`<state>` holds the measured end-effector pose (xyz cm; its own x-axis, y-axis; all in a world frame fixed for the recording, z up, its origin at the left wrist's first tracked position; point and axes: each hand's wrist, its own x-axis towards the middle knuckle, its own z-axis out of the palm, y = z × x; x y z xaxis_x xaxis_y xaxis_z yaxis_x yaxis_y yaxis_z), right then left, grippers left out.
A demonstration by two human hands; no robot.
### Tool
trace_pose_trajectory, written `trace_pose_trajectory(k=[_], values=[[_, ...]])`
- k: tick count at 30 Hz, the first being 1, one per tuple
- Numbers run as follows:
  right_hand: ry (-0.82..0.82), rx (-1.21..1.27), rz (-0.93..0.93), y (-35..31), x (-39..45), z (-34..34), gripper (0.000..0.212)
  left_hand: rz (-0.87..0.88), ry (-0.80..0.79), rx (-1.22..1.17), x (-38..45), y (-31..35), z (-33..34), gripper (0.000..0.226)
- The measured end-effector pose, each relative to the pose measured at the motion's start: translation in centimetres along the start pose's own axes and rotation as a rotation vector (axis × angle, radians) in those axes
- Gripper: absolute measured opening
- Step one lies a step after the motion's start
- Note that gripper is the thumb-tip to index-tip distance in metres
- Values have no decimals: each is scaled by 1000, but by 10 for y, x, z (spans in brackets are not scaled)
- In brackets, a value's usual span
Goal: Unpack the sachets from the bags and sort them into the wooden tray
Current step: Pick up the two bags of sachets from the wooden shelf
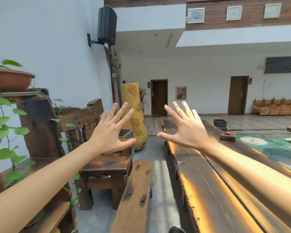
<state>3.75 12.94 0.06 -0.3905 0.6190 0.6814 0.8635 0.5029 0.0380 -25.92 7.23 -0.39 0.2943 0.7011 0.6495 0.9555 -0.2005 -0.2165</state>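
My left hand [112,130] is raised in the air in front of me, fingers spread wide, holding nothing. My right hand [186,127] is raised beside it, also with fingers spread and empty, above the near end of a long dark wooden table [213,190]. No bags, sachets or wooden tray show in this view.
A wooden bench [134,197] runs along the table's left side, with a low stool [106,167] next to it. A tall yellow vase [134,118] stands behind. A small wooden block [228,136] and a dark box [220,123] sit on the table's far part. Potted plants [5,118] fill the left.
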Motion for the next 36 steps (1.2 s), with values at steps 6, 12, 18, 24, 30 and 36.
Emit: trace_pose_trajectory(k=[6, 12, 18, 24, 30, 36], values=[[-61, 99, -97, -9, 51, 26, 107, -104, -3, 111, 4, -32, -6, 100], [-44, 212, -216, -31, 86, 64, 105, -200, -30, 194, -5, -60, -13, 100], [-54, 306, -302, -68, 117, 93, 105, -301, -51, 275, -28, -88, -25, 99], [-47, 436, -428, -120, 136, 109, 103, -418, -80, 360, -69, -104, -47, 96], [-53, 531, -545, -200, 133, 121, 102, -557, -126, 461, -136, -121, -85, 95], [-59, 594, -633, -269, 129, 115, 100, -647, -160, 538, -199, -138, -132, 93]])
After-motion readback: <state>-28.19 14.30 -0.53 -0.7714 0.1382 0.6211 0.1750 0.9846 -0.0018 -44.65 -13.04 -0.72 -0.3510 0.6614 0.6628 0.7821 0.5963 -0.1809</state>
